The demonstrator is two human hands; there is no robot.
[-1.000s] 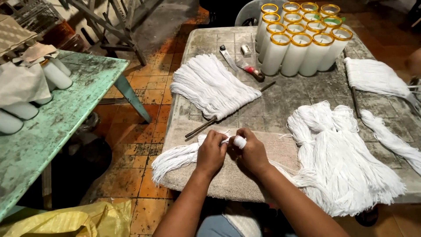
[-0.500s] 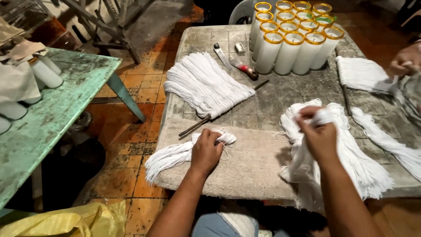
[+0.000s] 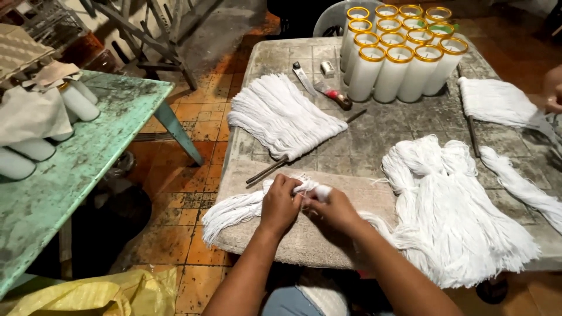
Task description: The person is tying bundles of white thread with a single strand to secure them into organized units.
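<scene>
White string bundle (image 3: 240,209) lies along the near edge of the grey table (image 3: 374,146), its head pinched where both hands meet. The left hand (image 3: 280,203) is closed over the strands and the right hand (image 3: 335,209) grips the same knot end beside it. To my eye, a tidy job needs the strands kept gathered and taut, clear of the loose string heap (image 3: 451,216).

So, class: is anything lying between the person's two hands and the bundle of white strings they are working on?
Nothing visible does. The left hand and right hand both already grip the near end of the bundle of white strings, which lies on the grey stone table, apart from the large string pile.
</scene>
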